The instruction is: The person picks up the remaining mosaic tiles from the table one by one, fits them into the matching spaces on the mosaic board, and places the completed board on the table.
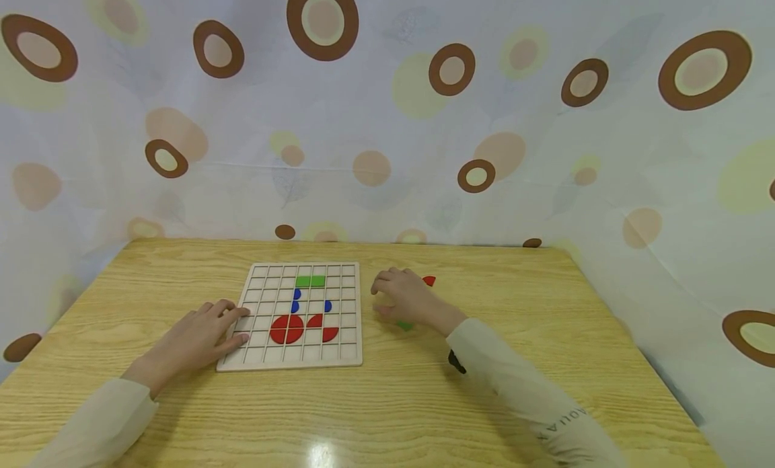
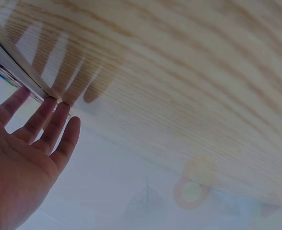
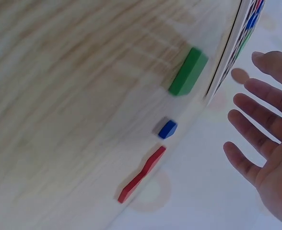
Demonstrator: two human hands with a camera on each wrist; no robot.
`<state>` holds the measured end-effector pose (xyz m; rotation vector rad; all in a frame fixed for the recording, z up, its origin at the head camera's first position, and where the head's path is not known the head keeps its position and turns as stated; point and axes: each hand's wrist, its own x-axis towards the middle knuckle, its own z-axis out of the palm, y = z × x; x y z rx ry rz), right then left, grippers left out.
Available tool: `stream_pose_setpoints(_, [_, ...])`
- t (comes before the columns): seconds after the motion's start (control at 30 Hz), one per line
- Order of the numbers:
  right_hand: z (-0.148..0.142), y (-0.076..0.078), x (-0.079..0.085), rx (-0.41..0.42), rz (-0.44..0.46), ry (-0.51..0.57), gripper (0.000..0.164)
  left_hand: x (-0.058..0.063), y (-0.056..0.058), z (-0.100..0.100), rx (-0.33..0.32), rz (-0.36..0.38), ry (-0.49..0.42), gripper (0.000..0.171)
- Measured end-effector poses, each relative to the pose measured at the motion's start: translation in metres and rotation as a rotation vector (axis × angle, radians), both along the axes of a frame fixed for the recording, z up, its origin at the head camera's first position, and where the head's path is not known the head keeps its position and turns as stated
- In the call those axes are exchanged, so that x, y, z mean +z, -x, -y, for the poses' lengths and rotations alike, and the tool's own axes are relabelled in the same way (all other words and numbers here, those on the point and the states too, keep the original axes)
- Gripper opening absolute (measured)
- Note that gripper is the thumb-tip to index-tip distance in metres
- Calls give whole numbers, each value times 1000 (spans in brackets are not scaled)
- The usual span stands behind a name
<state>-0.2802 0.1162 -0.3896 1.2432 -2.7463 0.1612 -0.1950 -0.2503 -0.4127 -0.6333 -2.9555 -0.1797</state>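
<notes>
My left hand (image 1: pixel 194 337) rests on the left edge of a pale square grid board (image 1: pixel 349 351), fingers spread. In the left wrist view, the fingertips lie along the board's rim. To the right of the board, my right hand (image 1: pixel 412 298) hovers over the table with relaxed fingers and nothing in them. Below it in the right wrist view lie a green block (image 3: pixel 188 72), a small blue piece (image 3: pixel 168 129) and red pieces (image 3: pixel 142 175) end to end. From the head view, the right hand covers most of these loose pieces.
On the board sit green squares (image 1: pixel 310 281), blue half-round pieces (image 1: pixel 294 306) and several red quarter-circles, some of which form a full red disc (image 1: pixel 278 329). A wood-grain table (image 1: pixel 290 414) carries everything. Patterned cloth (image 1: pixel 375 206) hangs behind and at both sides.
</notes>
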Motion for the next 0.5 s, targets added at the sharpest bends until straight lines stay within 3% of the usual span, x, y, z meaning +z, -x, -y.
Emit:
stream_pose_setpoints(0.2, [-19, 10, -4, -58, 18, 33, 25, 0, 0, 1, -4, -1, -3, 46])
stream_pose_setpoints(0.5, [-41, 26, -9, -103, -48, 69, 22, -2, 1, 0, 4, 2, 2, 46])
